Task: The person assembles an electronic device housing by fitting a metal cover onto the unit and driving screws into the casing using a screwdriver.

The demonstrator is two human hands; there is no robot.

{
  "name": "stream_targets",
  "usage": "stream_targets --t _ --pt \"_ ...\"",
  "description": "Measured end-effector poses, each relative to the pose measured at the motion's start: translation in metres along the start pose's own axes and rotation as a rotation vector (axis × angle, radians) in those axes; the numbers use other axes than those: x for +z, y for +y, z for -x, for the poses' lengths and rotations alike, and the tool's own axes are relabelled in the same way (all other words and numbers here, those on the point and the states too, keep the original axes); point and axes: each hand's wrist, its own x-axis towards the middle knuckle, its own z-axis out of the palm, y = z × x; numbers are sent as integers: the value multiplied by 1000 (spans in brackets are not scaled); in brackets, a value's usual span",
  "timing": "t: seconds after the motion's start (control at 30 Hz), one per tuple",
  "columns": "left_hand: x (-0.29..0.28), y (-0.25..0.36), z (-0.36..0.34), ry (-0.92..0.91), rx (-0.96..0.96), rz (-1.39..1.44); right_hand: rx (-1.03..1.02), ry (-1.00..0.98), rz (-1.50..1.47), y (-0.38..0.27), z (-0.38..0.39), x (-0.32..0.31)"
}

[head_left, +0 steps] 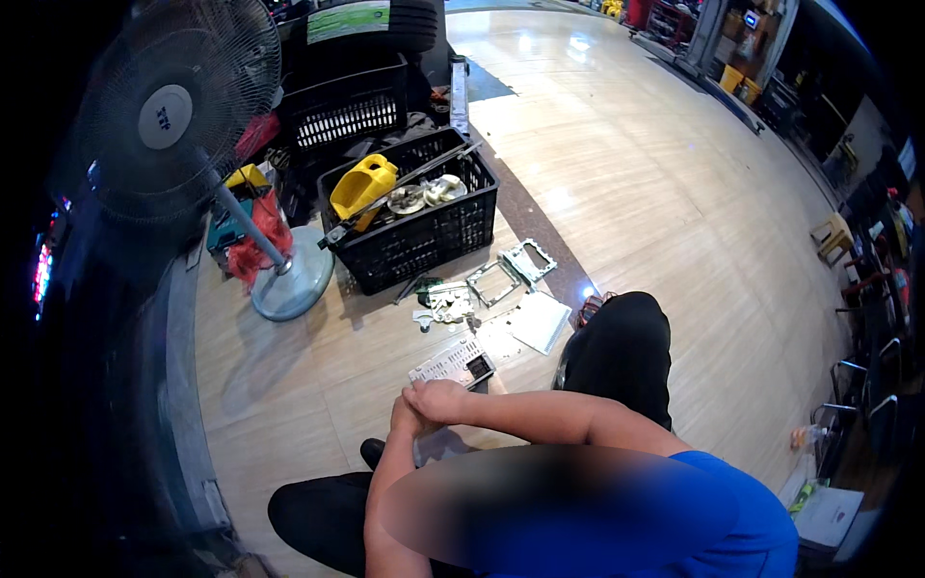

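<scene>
My left hand (pixel 406 417) and my right hand (pixel 438 400) are pressed together just in front of my crossed legs. Both look closed, with the right one lying over the left. What sits between their fingers is hidden. Right beyond them, at their fingertips, is a flat metal casing (pixel 449 364) with rows of slots and a dark opening at its right end. Whether the hands grip its near corner cannot be made out. Farther off lie two metal frames (pixel 493 282), a white flat panel (pixel 541 322) and a pile of small pale parts (pixel 448 302).
A black plastic crate (pixel 414 246) holding a yellow jug (pixel 363 186) and metal parts stands beyond the loose pieces. To the left a standing fan rises from its round base (pixel 292 275). Chairs (pixel 867 380) line the far right side. My bent right knee (pixel 621 337) borders the parts.
</scene>
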Motion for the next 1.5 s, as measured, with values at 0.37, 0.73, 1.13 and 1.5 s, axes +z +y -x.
stream_targets --t 0.37,0.73,1.13,1.5 --pt "-34 32 26 39 121 151 -111 43 -50 5 -2 6" --pt "-6 -5 6 28 352 -134 -314 34 68 -4 -2 -3" --pt "-6 -7 3 -9 161 -5 -320 128 135 0 -3 3" --pt "0 -10 2 4 169 -17 -235 106 150 -4 -3 2"
